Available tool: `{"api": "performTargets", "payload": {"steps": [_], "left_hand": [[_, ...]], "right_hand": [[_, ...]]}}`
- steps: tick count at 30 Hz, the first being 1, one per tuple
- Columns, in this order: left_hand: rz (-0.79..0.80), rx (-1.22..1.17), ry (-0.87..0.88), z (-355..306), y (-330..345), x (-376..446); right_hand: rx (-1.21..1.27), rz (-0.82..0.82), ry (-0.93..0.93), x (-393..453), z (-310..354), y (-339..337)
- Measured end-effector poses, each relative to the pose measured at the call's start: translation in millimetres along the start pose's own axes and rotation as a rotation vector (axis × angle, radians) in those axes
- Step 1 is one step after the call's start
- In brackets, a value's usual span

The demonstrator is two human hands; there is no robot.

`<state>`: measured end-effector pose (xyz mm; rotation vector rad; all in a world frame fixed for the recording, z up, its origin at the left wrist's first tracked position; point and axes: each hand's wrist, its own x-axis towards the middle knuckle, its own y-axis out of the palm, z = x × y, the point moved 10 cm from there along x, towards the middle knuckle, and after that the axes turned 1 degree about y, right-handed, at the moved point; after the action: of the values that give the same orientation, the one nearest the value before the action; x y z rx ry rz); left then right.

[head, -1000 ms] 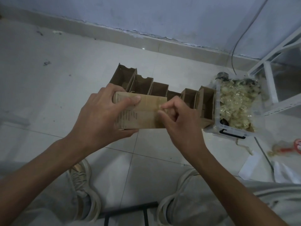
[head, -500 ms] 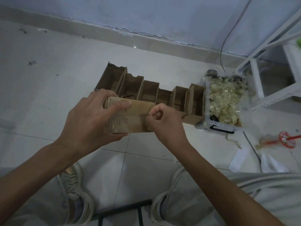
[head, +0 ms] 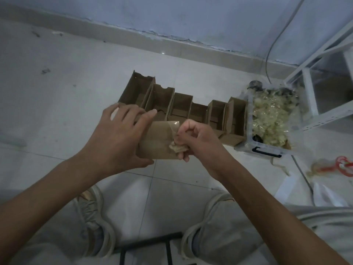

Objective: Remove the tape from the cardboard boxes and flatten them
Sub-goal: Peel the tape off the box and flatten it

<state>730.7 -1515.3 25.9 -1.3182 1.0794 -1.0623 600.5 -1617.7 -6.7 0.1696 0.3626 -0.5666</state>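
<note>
The row of opened boxes [head: 183, 111] stood on the floor. The left hand [head: 118, 138] gripped the held box [head: 156, 142] above it, steadying it; the right hand [head: 194, 142] pinched crumpled tape [head: 176, 148], peeling.

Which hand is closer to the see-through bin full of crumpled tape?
The right hand. It pinches tape at the held box's right end, just left of the clear bin. The left hand grips the box's far left end, farther away.
</note>
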Motion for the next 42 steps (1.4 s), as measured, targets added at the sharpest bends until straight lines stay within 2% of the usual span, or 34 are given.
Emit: {"api": "performTargets", "payload": {"steps": [5,7,9,13,15,18,21,28,32,35,37,42], "left_hand": [[-0.003,-0.115,0.009,1.3,-4.1,-1.5],[0.014,-0.112,0.005,1.1,-1.3,-2.3],[0.023,-0.080,-0.009,-1.4,2.0,-5.4],[-0.026,-0.040,-0.002,-13.2,1.3,-6.6],[-0.062,0.000,0.024,-19.2,-1.8,-5.7],[-0.097,0.041,0.034,-22.4,-4.8,-7.5],[-0.105,0.050,0.018,-22.7,-2.4,-9.1],[-0.113,0.060,-0.015,-19.6,1.9,-6.1],[-0.062,0.078,-0.033,-13.6,7.7,-4.8],[-0.073,0.068,-0.034,-14.6,6.3,-4.9],[-0.080,0.056,-0.019,-19.1,8.4,-5.6],[-0.012,0.040,-0.019,-22.1,27.7,-8.9]], "right_hand": [[0.346,0.113,0.049,-1.1,1.4,0.6],[0.328,0.091,0.053,-0.9,-0.3,-2.3],[0.084,0.018,0.011,-0.4,3.5,-6.7],[-0.589,-0.248,-0.242,-4.8,31.4,-9.7],[-0.849,-0.340,-0.290,-5.8,35.1,-9.1],[-1.102,-0.344,-0.266,-2.3,32.8,-11.1],[-1.197,-0.332,-0.240,-2.2,32.5,-11.3],[-1.184,-0.242,-0.142,-4.0,10.4,5.5],[-1.034,-0.232,-0.021,3.9,-11.1,-4.7],[-0.948,-0.266,-0.043,3.5,-6.8,-6.6],[-0.980,-0.265,-0.055,2.3,-2.0,-4.2],[-1.121,-0.129,-0.007,-0.4,-9.4,11.2]]}}
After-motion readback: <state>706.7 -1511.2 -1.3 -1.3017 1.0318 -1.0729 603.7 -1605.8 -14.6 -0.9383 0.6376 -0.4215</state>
